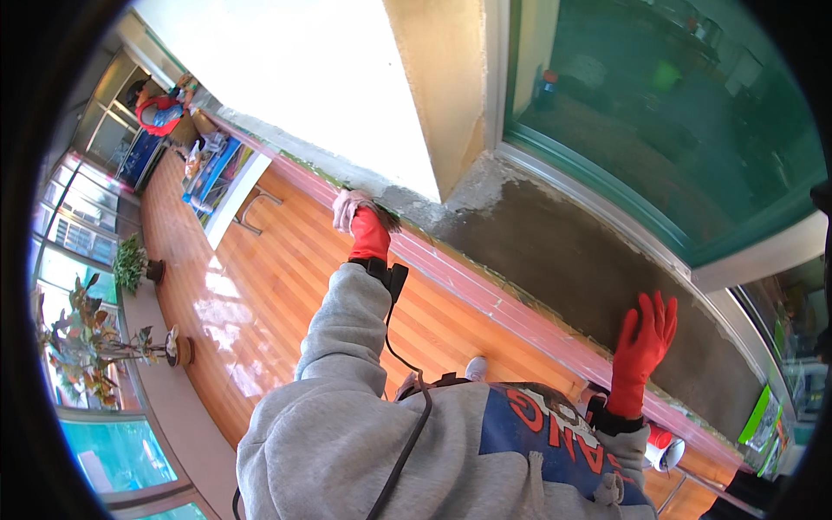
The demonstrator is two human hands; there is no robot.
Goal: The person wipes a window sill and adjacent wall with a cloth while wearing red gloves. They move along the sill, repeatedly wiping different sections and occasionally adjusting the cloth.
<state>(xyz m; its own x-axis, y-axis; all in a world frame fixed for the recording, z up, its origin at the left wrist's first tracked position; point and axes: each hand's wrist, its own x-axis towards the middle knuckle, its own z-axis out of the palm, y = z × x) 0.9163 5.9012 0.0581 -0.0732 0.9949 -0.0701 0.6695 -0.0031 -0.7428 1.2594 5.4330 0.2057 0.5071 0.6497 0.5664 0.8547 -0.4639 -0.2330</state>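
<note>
My left hand (369, 233), in a red rubber glove, grips a pale pink cloth (350, 207) at the edge of a concrete window ledge (403, 205). Something dark and bristly shows beside the cloth; I cannot tell whether it is held too. My right hand (647, 335), also red-gloved, is spread with fingers apart over the ledge's dark grey surface (552, 240), holding nothing. Whether it touches the ledge is unclear. A pink tiled strip (455, 276) runs along the ledge's front. Both wrists have black bands, and a black cable hangs from the left one.
Green-tinted window glass (650, 130) in a metal frame borders the ledge. A person (159, 114) in a red vest works at its far end, near a folding table (237, 195). Potted plants (179, 348) stand left. A megaphone (666, 452) lies low right, near green-edged items (757, 416).
</note>
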